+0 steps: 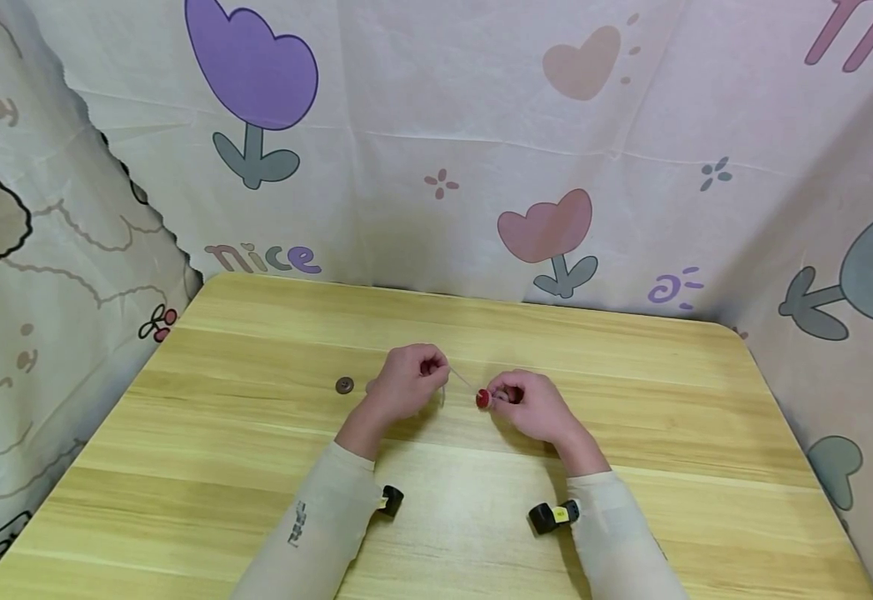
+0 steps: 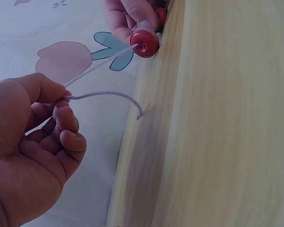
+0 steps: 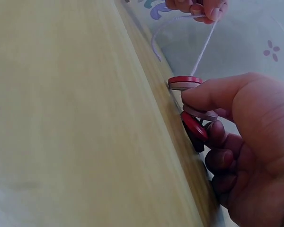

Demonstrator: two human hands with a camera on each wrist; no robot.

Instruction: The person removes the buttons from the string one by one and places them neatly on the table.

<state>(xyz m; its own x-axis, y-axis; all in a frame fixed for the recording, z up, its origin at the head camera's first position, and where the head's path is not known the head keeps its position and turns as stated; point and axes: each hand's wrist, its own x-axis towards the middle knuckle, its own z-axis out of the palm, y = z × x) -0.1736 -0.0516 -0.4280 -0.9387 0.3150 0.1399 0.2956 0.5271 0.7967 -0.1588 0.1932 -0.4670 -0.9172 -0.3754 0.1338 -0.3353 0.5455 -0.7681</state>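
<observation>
Pale cloth (image 1: 406,100) with printed flowers hangs behind our wooden table (image 1: 669,467), and over the tabletop our two hands work close together. With the left hand (image 1: 409,382) we pinch a pale cord (image 2: 102,65) at the fingertips, its free tail (image 2: 106,92) curling away past the pinch. From there the cord runs straight to the right, into a hole of a red button (image 2: 149,47). Our right hand (image 1: 532,404) grips that button with a pale button (image 3: 180,86) flat against its back. Among the same fingers sit a grey button (image 3: 200,112) and a second red button (image 3: 195,126), both tilted; the fingers hide too much for us to tell whether the cord passes through these. To the left of our left hand, apart from it, a brown button (image 1: 344,385) lies flat on the table.

We judge that the cord is being drawn through, and it should go best if we pull gently in line with the hole, hold the buttons square to the cord, and pinch firmly enough that the short tail cannot slip back
</observation>
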